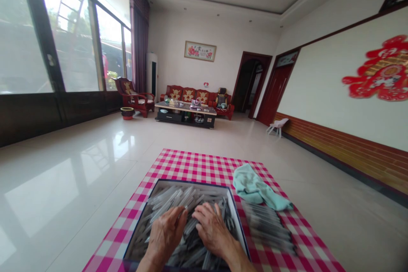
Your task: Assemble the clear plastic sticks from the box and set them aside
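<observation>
Resting side by side inside the box [237, 221], both hands lie on the heap of slender grey sticks [172, 199] that fills it. The left hand [166, 234] is curled, fingertips drawn towards the thumb over the sticks; whether it pinches one I cannot tell. The right hand [212, 230] lies flat, fingers spread, gripping nothing. Just right of the box lies a blurred row of darker sticks [269, 226], and by the box's far right corner a crumpled teal cloth [253, 187]. Under the box spreads a pink checked cloth [197, 163]
</observation>
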The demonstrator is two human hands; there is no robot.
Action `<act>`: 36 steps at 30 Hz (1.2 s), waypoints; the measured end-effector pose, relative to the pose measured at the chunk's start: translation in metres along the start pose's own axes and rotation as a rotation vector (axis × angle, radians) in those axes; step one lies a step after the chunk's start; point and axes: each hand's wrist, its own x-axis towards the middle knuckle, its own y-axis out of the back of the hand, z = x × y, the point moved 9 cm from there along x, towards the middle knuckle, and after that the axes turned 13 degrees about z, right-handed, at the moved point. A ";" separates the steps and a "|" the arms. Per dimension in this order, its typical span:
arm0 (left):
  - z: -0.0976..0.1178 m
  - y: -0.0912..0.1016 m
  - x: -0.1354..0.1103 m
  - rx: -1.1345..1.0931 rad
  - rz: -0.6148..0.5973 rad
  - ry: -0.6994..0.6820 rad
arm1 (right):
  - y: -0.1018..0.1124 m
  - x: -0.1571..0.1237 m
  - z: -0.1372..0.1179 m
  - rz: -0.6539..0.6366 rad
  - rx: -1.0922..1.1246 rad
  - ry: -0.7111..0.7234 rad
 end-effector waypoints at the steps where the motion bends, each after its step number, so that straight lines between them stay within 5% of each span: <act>1: 0.000 0.000 0.000 0.000 -0.003 0.001 | 0.003 -0.001 -0.001 0.003 -0.004 0.003; 17: -0.001 -0.001 -0.003 -0.012 -0.030 0.039 | 0.019 -0.022 0.004 -0.055 0.100 -0.018; 26: -0.001 -0.002 -0.003 -0.001 -0.031 0.035 | 0.009 0.002 0.006 -0.105 0.002 0.030; 36: -0.003 -0.014 -0.008 0.053 -0.189 0.063 | 0.001 0.023 0.019 -0.036 -0.019 -0.015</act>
